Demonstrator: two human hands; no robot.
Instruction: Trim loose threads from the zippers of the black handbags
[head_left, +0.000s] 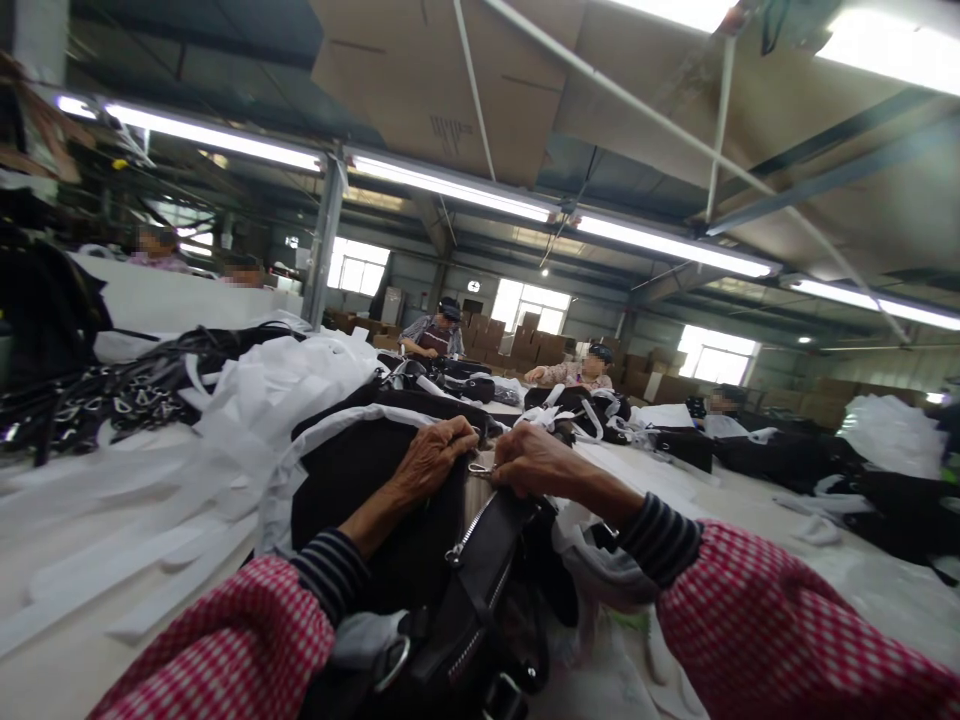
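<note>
A black bag (360, 500) with silver zippers lies in front of me, partly edged with white wrapping. My left hand (439, 455) rests along its top edge, the fingers bent and pinching the bag near one end of the opening. Across from it, my right hand (534, 462) is closed on the opposite side of the same opening. A silver zipper pull (480, 469) shows beside the right fingertips, and a second zipper slider (454, 556) sits lower down. The exact spot gripped by each hand is hidden behind the fingers. A metal D-ring (394, 665) hangs at the near end.
White strips (277, 385) are heaped at left, beside black straps with metal clasps (127, 400). More black bags (787, 460) lie on the table to the right, near clear plastic (892, 435). Co-workers (435, 330) work across the table; cardboard boxes (536, 345) stand behind.
</note>
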